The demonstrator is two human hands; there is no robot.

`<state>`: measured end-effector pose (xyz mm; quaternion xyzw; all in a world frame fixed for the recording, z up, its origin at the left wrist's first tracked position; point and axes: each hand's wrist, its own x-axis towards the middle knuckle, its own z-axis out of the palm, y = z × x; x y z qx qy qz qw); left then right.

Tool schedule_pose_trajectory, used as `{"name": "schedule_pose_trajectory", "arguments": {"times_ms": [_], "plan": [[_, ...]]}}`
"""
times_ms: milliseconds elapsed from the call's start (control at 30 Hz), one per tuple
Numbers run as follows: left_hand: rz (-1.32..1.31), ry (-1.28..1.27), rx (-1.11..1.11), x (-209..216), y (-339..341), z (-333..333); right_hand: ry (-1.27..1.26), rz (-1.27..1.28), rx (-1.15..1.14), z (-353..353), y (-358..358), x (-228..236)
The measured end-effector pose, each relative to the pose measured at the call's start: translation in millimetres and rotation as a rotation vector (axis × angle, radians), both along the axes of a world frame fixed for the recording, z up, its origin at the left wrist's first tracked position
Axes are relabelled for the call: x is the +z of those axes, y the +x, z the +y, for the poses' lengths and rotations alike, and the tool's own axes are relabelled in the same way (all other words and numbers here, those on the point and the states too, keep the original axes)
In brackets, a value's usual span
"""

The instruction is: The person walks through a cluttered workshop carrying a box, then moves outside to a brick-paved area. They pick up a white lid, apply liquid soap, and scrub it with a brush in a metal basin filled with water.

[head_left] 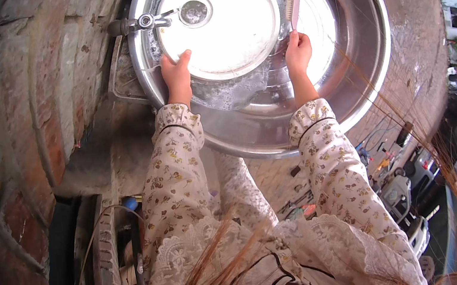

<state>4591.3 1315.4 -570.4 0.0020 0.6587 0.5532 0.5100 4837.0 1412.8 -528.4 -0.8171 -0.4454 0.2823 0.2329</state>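
Note:
A large round pale lid [233, 27], overexposed to white, lies tilted in a wide metal basin [349, 104]. Near its far left edge is a round, see-through-looking ring. My left hand [177, 78] grips the near left edge of the lid, with thumb and fingers at its rim. In my right hand [298, 53] is a scrubbing brush [294, 6] with pale bristles and a brownish back, held upright just right of the lid. Soap suds [232, 92] float along the lid's near edge. A second bright round shape shows right of the brush; what it is I cannot tell.
A metal tap [145, 21] reaches over the basin's left rim. Beyond it stands a rough brick wall [44, 89]. Brick paving [268, 181] lies below the basin, with scattered objects and parked vehicles at the right. Loose hair strands cross the view.

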Motion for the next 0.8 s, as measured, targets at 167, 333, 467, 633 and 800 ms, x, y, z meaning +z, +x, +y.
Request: {"name": "schedule_pose_trajectory", "arguments": {"times_ms": [167, 333, 467, 633, 800], "plan": [[0.159, -0.153, -0.183, -30.0, 11.3, 3.8, 0.068, -0.024, -0.021, -42.4, -8.8, -15.9], [0.023, -0.174, -0.09, -36.9, 14.2, 3.7, 0.075, 0.093, -0.006, -63.6, -24.8, 6.0], [-0.24, 0.067, 0.145, -23.8, 14.4, 2.4, 0.056, 0.062, 0.472, -62.1, -27.4, 36.3], [-0.569, 0.245, 0.259, -16.9, 2.9, 14.2, -0.243, -0.009, 0.923, -37.3, -43.1, 35.0], [-0.503, 0.352, 0.219, -27.0, -3.0, 19.0, -0.426, -0.05, 1.172, -4.6, -27.2, 31.6]]}}
